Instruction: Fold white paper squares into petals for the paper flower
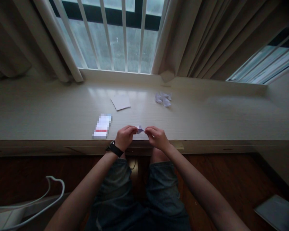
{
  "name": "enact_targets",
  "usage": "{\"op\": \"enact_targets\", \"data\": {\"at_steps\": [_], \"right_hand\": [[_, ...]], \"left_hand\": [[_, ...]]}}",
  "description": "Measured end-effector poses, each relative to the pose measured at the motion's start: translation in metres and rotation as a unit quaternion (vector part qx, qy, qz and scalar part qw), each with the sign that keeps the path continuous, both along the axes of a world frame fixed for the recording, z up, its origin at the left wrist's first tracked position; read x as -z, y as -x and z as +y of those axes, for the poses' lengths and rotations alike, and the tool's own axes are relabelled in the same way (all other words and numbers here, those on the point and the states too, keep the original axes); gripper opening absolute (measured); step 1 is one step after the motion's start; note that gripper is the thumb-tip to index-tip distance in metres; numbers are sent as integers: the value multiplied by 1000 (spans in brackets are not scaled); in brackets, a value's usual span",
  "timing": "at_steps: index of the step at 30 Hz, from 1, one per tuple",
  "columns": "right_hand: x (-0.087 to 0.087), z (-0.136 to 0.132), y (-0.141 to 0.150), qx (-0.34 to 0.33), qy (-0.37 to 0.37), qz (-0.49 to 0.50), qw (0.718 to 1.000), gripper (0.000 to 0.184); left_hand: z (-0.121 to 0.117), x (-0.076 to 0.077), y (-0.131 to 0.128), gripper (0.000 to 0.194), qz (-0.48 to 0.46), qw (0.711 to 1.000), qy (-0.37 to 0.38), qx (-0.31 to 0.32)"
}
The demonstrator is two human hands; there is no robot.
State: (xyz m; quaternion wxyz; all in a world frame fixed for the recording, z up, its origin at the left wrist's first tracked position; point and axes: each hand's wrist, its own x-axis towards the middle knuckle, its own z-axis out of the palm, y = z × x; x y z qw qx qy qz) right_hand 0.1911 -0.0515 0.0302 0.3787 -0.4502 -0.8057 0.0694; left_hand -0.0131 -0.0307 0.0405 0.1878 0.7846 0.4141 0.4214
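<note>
Nearest the camera, the forearms point(202, 184) are extended over denim shorts point(163, 194). The folded paper point(140, 129) is pinched at both ends by the left hand point(125, 136) and right hand point(158, 138), near the front edge of the desk point(207, 120). Its peak is pointed away from the body; its long axis is aligned left to right. Left of the grip, a phone point(102, 126) is placed, its pixelated screen unreadable. Beyond the grip, flat paper point(121, 102) is laid leftward and folded pieces point(166, 102) rightward.
</note>
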Motion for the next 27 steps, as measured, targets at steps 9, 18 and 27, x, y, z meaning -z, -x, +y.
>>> {"op": "enact_targets", "data": {"at_steps": [9,18,27], "right_hand": [[-5,2,5,-7,24,-32,999,31],[13,6,-5,42,30,43,998,24],[18,3,8,40,43,-39,997,14]], "left_hand": [[-2,0,-4,12,-59,995,73,-14],[14,18,2,33,-352,887,296,-31],[10,22,-4,31,-311,899,307,-10]]}}
